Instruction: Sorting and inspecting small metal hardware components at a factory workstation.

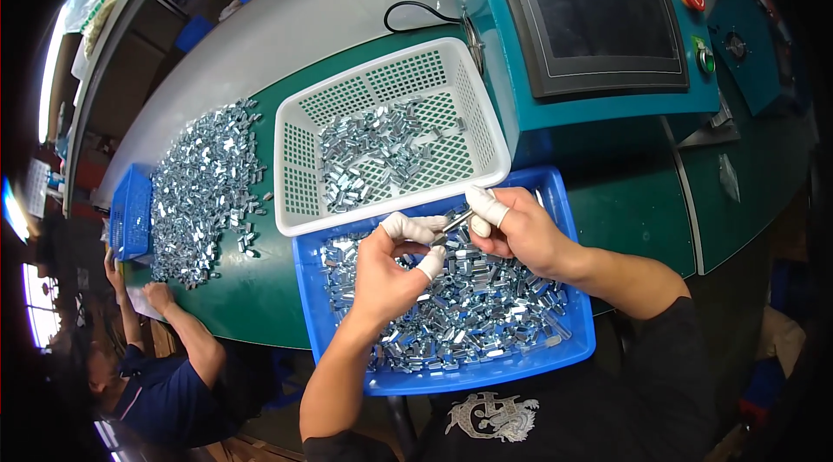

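So the person's two hands are working right around mid-frame, over a big blue tray that's loaded with loose shiny metal pieces. Right hand is closed in a pinch on a slim metal rod, which tilts down toward the left. Left hand is curled too, fingertips nipping a small metal piece at the rod's lower-left end; fingers cover most of it, so I can't tell its exact shape. Both hands have white covers on some fingertips.

Just above the tray, there's a white basket with a thinner scatter of similar pieces. Over at left, a big heap sits straight on the green bench, beside a small blue basket. A co-worker's hand is near that heap, lower left. Teal machine with a dark screen fills the upper right.
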A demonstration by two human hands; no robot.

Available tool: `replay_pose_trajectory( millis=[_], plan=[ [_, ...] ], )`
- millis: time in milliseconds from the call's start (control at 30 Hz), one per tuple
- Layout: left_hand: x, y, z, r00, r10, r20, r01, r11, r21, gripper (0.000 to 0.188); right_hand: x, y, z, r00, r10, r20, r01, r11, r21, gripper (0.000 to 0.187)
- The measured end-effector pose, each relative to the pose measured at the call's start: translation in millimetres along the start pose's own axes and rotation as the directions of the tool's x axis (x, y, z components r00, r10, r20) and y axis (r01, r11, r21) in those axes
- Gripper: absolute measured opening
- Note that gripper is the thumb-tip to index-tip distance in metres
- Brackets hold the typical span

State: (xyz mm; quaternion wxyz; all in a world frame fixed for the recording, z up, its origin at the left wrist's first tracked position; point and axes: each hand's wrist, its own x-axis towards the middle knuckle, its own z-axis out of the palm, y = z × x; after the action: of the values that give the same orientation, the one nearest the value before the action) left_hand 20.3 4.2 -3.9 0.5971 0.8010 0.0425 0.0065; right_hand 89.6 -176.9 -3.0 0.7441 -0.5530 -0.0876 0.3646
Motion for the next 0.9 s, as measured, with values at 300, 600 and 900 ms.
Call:
replay_pose_trajectory(
  millis=[300, 600, 900],
  plan=[
    [-4, 8, 1, 0.987, 0.145, -0.074, -0.146, 0.989, -0.009, 0.016, -4, -1, 8, 0.991, -0.114, -0.063, 0.107, 0.988, -0.112, 0.041],
    [-5, 10, 0, 0.911, 0.383, -0.155, -0.355, 0.917, 0.184, 0.022, -4, 7, 7, 0.978, -0.21, -0.012, 0.195, 0.928, -0.317, 0.039],
    [-10, 6, -2, 0.998, -0.016, 0.055, 0.026, 0.98, -0.199, 0.018, -7, 10, 11, 0.971, -0.235, 0.039, 0.226, 0.858, -0.461, 0.032]
  ],
)
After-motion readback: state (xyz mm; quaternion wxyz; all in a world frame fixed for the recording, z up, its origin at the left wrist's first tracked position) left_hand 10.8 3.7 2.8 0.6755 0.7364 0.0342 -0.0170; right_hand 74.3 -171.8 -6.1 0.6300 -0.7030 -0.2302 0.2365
